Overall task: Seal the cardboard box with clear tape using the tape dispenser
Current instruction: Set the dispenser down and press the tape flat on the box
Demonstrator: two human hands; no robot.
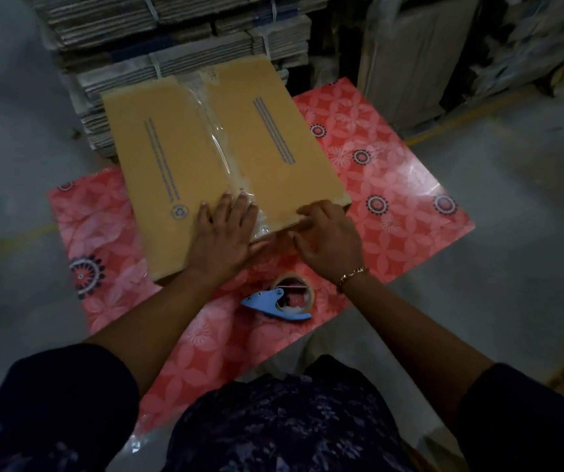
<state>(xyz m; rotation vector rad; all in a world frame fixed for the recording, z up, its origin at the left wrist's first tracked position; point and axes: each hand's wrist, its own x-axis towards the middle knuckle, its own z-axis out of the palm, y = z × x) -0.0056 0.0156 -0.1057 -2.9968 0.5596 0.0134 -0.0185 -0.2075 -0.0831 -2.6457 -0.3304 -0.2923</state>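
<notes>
Cardboard, tan and flat-topped, forms the box (219, 165) at centre, lying on a pink floral sheet (393, 185) spread over a grey concrete floor (529, 216). Whether the sheet covers a low bench or lies directly on the floor cannot be told. The box's near edge is partly hidden by both hands, and its sides are out of sight from this angle. Motion blur softens the right hand's fingers. Dim lighting leaves the background hard to read: bundled stacks of flattened cardboard (178, 32) stand behind the box, and further upright sheets (410, 73) lean at upper right.

A strip of clear tape (219, 144) runs along the centre seam between the two top flaps, glossy and slightly wrinkled, reaching the near edge. Printed blue lines mark each flap, with a recycling symbol (179, 211) near the left hand.

Left hand (226, 233): grip spread, palm and fingers pressed flat on the tape end at the near edge. Right hand (328, 240): fingers curled over the box's near right edge, holding nothing; a gold bracelet (352, 275) circles the wrist.

The blue tape dispenser (278, 303), with its roll, lies on the sheet just in front of the box, between the forearms, touched by neither hand.
</notes>
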